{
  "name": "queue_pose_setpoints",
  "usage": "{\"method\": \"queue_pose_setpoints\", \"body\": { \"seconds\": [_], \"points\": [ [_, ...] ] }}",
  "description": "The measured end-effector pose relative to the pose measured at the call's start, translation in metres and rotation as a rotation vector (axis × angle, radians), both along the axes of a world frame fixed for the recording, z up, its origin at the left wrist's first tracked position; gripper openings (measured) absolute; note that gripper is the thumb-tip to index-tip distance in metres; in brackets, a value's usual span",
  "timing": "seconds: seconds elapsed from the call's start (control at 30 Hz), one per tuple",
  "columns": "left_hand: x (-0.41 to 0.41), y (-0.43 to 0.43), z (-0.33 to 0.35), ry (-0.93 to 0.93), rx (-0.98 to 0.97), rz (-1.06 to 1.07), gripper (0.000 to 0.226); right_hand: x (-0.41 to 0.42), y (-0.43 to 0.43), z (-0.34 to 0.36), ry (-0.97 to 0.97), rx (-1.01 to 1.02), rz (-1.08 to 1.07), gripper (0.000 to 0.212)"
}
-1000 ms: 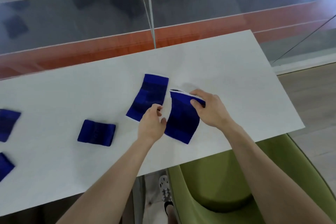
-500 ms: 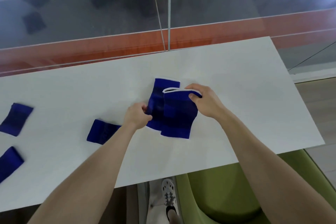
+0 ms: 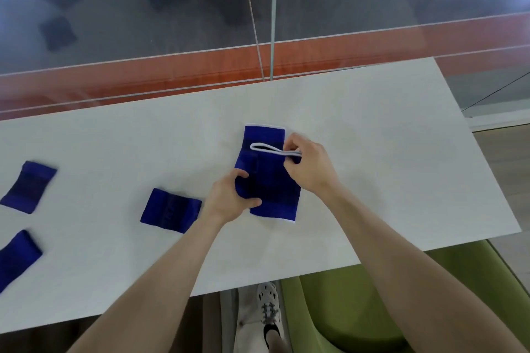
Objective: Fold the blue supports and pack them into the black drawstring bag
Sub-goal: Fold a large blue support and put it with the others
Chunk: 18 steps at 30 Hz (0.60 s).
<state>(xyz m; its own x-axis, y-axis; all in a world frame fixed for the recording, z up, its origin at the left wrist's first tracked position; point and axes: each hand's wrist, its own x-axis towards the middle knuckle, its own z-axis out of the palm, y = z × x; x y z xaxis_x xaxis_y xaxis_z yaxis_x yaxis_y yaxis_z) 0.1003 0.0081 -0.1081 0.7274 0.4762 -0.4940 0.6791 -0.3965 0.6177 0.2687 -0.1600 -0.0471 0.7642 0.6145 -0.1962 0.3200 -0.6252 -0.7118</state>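
Observation:
Two blue supports with white edging are stacked near the middle of the white table (image 3: 387,152). The upper support (image 3: 276,195) lies over the lower support (image 3: 262,136), whose far end sticks out. My right hand (image 3: 308,166) pinches the white-edged far opening of the upper support. My left hand (image 3: 229,198) grips the left near side of the stack. A folded blue support (image 3: 170,210) lies just left of my left hand. Two more blue supports, one (image 3: 28,186) and another (image 3: 15,258), lie at the table's left end. No black drawstring bag is in view.
A glass partition (image 3: 272,23) stands along the table's far edge. A green chair (image 3: 358,309) sits below the near edge on the right, and a foot in a white shoe (image 3: 268,312) shows beneath the table.
My right hand has dragged the right-hand support leftward on top of the other one. My left hand shifted from beside the pieces to gripping the stack's left side.

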Motion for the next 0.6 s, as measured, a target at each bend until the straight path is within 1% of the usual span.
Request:
{"method": "queue_pose_setpoints", "body": {
  "seconds": [0.03, 0.1, 0.13, 0.2, 0.23, 0.27, 0.3, 0.33, 0.37, 0.43, 0.5, 0.6],
  "points": [
    [0.001, -0.005, -0.001, 0.024, 0.051, -0.015, 0.066, 0.001, 0.001, 0.002, -0.046, -0.065, 0.034, 0.019],
    [0.003, -0.016, -0.003, 0.075, 0.129, -0.041, 0.05, 0.005, 0.006, 0.009, -0.119, -0.262, 0.122, 0.022],
    [0.004, -0.02, -0.003, 0.093, 0.155, -0.053, 0.04, 0.007, 0.01, 0.01, -0.158, -0.351, 0.171, 0.027],
    [0.004, -0.026, -0.003, 0.092, 0.175, -0.066, 0.027, 0.01, 0.016, 0.011, -0.202, -0.434, 0.27, 0.041],
    [0.003, -0.027, -0.003, 0.079, 0.175, -0.072, 0.023, 0.01, 0.018, 0.009, -0.198, -0.443, 0.317, 0.04],
    [0.001, -0.027, -0.001, 0.059, 0.171, -0.077, 0.021, 0.009, 0.02, 0.007, -0.191, -0.439, 0.34, 0.028],
    [-0.003, -0.025, 0.0, 0.035, 0.157, -0.082, 0.021, 0.009, 0.02, 0.003, -0.177, -0.432, 0.348, 0.012],
    [-0.006, -0.021, 0.001, 0.005, 0.131, -0.086, 0.022, 0.01, 0.019, 0.0, -0.172, -0.419, 0.334, 0.01],
    [-0.01, -0.015, 0.003, -0.019, 0.095, -0.085, 0.022, 0.012, 0.017, -0.005, -0.176, -0.396, 0.323, 0.016],
    [-0.016, -0.002, 0.006, -0.038, 0.031, -0.053, 0.021, 0.019, 0.016, -0.012, -0.231, -0.344, 0.319, 0.018],
    [-0.02, 0.01, 0.006, -0.021, 0.003, 0.039, 0.019, 0.027, 0.024, -0.02, -0.275, -0.37, 0.368, 0.023],
    [-0.024, 0.016, 0.003, 0.004, -0.023, 0.138, 0.014, 0.036, 0.051, -0.025, -0.256, -0.4, 0.42, 0.033]
  ]
}}
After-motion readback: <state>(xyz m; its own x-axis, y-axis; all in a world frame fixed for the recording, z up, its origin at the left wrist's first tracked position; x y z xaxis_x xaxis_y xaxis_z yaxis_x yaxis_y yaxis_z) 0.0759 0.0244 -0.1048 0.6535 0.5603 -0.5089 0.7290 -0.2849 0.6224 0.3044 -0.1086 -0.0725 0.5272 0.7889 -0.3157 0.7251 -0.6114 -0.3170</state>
